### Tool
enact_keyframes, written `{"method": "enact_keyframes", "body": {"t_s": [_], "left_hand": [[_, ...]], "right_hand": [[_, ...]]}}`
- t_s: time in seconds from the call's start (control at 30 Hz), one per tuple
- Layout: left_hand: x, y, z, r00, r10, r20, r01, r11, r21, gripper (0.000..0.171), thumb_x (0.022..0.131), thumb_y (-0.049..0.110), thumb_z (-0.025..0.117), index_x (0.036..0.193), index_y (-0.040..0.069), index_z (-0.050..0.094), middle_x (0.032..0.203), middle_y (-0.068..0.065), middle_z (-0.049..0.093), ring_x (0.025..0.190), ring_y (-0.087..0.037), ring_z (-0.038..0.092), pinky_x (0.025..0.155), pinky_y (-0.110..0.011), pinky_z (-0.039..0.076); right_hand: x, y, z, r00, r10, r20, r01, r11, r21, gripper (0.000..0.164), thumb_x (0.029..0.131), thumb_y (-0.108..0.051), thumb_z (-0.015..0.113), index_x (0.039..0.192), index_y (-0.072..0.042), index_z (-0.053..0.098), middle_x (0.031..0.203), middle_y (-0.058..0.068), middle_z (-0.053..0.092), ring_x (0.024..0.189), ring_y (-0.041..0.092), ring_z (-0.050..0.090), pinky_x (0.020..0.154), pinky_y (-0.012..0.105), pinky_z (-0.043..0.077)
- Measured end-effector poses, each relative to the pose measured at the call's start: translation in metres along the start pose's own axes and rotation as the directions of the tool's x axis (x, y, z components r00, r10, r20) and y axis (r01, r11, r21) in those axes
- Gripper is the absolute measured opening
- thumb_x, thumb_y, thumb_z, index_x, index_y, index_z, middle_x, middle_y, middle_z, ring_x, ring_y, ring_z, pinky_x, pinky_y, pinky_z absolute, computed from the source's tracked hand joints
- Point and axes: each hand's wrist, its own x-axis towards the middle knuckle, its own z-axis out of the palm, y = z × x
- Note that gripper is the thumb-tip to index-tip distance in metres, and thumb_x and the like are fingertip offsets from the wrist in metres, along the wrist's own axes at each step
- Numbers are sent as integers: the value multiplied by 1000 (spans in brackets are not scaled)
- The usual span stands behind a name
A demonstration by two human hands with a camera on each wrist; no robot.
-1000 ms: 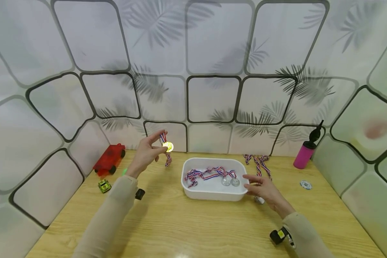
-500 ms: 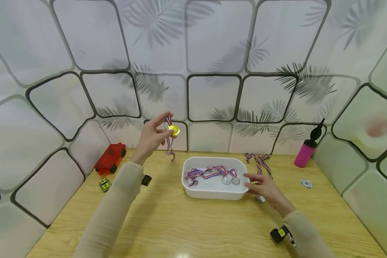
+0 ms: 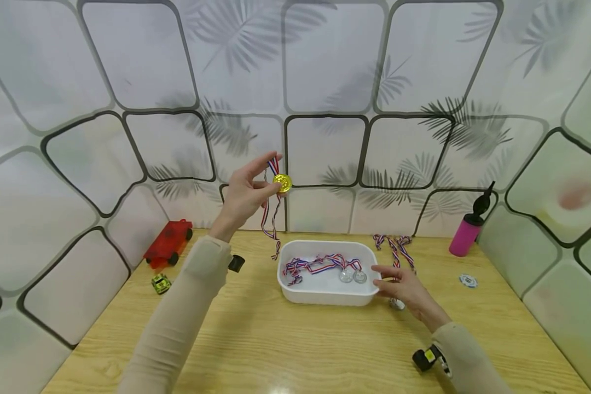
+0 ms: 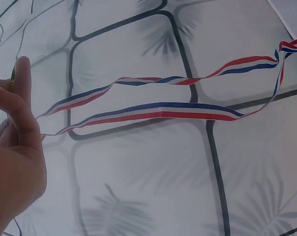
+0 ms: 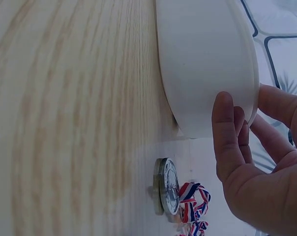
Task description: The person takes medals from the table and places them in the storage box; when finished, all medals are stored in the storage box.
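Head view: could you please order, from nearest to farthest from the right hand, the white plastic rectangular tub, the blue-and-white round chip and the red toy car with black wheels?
1. White plastic rectangular tub: nearest, the right hand being at its right end.
2. Blue-and-white round chip: to the hand's right.
3. Red toy car: farthest, at the far left.

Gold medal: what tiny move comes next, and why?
Probably ease the left hand rightward, bringing the gold medal over the white tray. The medal's ribbon hangs by the tray's left end in the head view, silver medals lie inside, and the right hand grips its rim.
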Motion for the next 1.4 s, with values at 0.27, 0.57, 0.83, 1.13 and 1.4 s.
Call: {"method": "enact_keyframes", "body": {"t_s": [0.27,0.57,0.83,1.13,1.4], "left_hand": [[2,16,13,996,56,72,-48,993,-104,62,89,-5,64,145,14,48,148,-5,50,67,-11,70,39,-20,36],[-5,26,18,990,85,113,-72,991,-110,61,90,-5,64,145,15,48,146,-2,52,63,-11,68,39,-23,35],[-10,34,22,989,67,135,-53,993,-106,60,89,-4,65,144,14,50,145,-7,53,65,-12,69,43,-24,41],[-23,23,20,973,-74,221,82,996,-26,57,90,3,68,143,16,51,145,-3,53,55,-14,65,43,-27,45],[-19,-10,22,947,-240,215,232,971,66,56,91,6,67,142,21,52,149,-7,48,74,-29,73,46,-27,49]], "right_hand": [[0,0,-1,1000,-5,13,5,1000,10,55,93,-6,65,141,10,43,120,23,50,95,21,65,85,33,59],[0,1,-2,1000,-4,15,4,1000,12,57,91,-7,68,140,11,44,120,24,50,95,21,65,86,36,58],[-1,2,-2,1000,3,9,-3,1000,-2,56,92,-7,67,141,10,44,122,25,48,95,20,63,87,36,58],[2,0,-3,1000,19,5,-19,1000,-7,54,94,-7,65,141,8,44,120,22,49,96,22,66,87,35,58],[2,1,-3,1000,14,3,-14,1000,-5,54,93,-5,65,140,9,45,118,21,49,94,19,63,87,34,58]]}}
